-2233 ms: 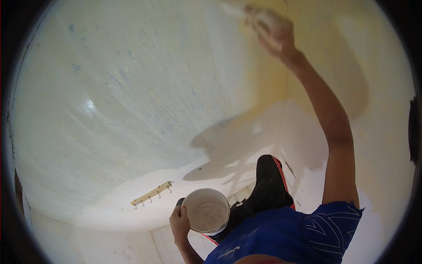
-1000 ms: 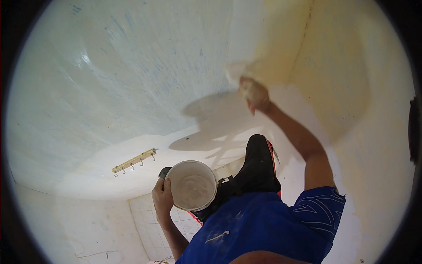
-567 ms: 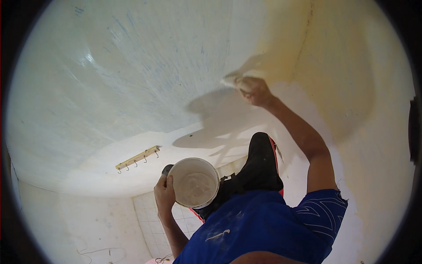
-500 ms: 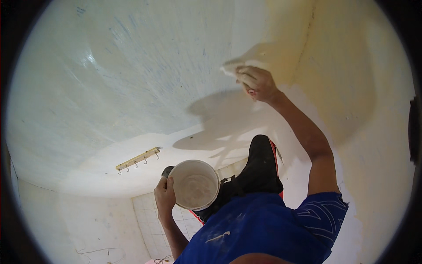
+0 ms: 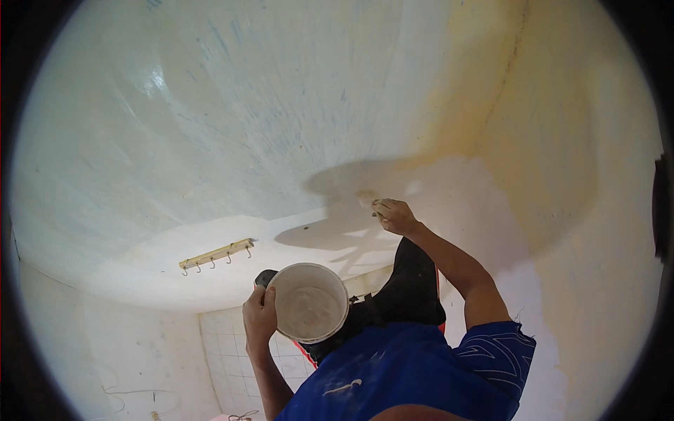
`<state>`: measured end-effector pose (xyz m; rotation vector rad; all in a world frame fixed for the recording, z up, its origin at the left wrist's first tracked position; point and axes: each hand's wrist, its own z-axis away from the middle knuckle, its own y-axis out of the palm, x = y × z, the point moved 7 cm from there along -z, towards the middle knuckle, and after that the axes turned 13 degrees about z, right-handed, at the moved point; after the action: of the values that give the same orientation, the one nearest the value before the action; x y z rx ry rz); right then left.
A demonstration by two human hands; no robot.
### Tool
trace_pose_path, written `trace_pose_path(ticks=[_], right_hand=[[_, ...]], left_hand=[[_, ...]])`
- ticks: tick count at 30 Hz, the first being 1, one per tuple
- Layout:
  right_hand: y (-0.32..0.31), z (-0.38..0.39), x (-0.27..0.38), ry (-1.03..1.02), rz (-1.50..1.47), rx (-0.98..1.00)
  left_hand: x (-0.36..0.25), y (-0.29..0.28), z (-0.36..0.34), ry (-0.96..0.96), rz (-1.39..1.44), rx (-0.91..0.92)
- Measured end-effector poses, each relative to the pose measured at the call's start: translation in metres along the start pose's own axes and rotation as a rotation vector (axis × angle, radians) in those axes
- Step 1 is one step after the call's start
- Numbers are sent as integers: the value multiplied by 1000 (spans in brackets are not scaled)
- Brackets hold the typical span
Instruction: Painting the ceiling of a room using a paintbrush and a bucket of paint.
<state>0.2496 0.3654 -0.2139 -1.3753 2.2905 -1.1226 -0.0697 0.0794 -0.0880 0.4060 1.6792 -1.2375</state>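
My left hand (image 5: pixel 260 317) grips the rim of a white bucket (image 5: pixel 342 281) on its left side, thumb over the edge. The bucket tilts so that its inside shows, with a pale, chalky mix (image 5: pixel 309 312) at the bottom. To the right and farther off, my right hand (image 5: pixel 394 216) is closed around what looks like a paintbrush (image 5: pixel 366 198). Its pale bristles are blurred and point left, close to or touching the wall (image 5: pixel 295 151); I cannot tell which. Most of its handle is hidden by my fingers.
A wooden hook rail (image 5: pixel 217 256) with several metal hooks is fixed low on the wall. A yellowish side wall (image 5: pixel 554 147) meets it at a cracked corner on the right. White tiles (image 5: pixel 242 351) show at lower left. A dark rounded thing (image 5: pixel 265 277) pokes out behind the bucket.
My right hand has come down the wall toward my body with the brush, bending at the elbow. The bucket in my left hand has shifted only slightly; the view has moved a little.
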Motion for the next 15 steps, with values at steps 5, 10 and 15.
trace_pose_path(ticks=[5,10,15], right_hand=[[-31,-9,-40,-5,159,-50],[-217,-106,-50,-260,375,-483],[-335,-162,-20,-181,403,-860]], left_hand=[[0,1,-1,2,-20,4],[-5,-2,5,-60,38,-5],[-4,3,-1,-48,-7,26]])
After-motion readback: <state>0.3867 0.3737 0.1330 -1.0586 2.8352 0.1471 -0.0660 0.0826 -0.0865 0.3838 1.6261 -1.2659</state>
